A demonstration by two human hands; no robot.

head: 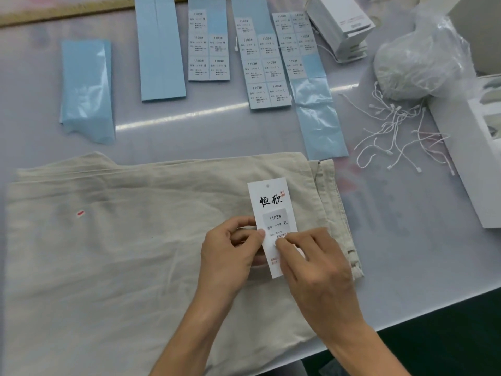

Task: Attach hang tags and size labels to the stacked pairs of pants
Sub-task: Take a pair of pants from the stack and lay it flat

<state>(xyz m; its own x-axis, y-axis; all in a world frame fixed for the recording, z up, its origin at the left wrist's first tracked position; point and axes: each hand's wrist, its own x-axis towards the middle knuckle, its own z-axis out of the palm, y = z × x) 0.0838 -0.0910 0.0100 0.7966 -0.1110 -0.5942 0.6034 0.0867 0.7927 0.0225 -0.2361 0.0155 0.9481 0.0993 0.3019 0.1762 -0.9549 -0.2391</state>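
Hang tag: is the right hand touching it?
Touching. The head view shows the right hand pressing its thumb on the hang tag over the size label, while the left hand pinches the tag's left edge.

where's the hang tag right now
In the head view, the hang tag lies right of centre on the beige pants, pinched between left hand and right hand.

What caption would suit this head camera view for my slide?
Both hands, left hand and right hand, press an XL size label onto a hang tag over beige pants.
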